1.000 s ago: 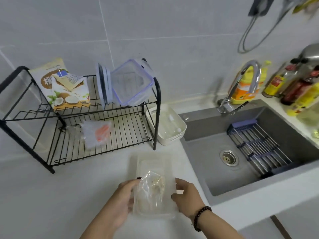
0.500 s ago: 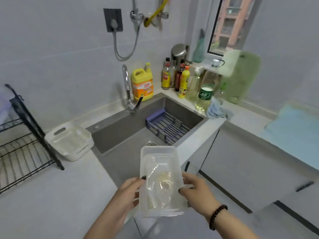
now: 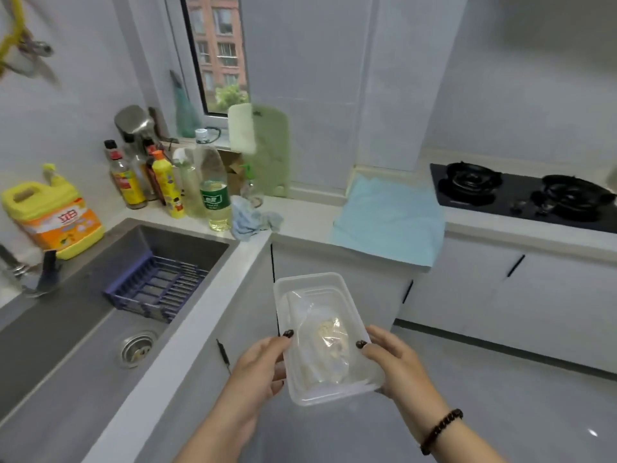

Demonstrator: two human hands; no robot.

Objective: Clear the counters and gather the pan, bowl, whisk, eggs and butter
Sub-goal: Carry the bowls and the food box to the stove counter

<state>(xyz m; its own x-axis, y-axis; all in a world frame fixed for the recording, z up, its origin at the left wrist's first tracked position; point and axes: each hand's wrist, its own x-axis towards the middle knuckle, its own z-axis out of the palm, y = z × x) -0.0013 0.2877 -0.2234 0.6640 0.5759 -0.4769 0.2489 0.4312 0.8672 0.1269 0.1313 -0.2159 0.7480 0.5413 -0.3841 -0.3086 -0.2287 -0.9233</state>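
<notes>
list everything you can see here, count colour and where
plastic container: 1, clear, held over the floor, with a clear bag inside
sink: 1, grey, left
drain rack: 1, blue, in the sink
detergent jug: 1, yellow and orange, behind the sink
bottles: several, mixed colours, counter corner
rag: 1, pale blue, beside the bottles
cutting board: 1, green, leaning below the window
towel: 1, light blue, on the counter
gas hob: 1, black, right
left hand: grips the container's left side
right hand: grips its right side, beaded bracelet on the wrist
</notes>
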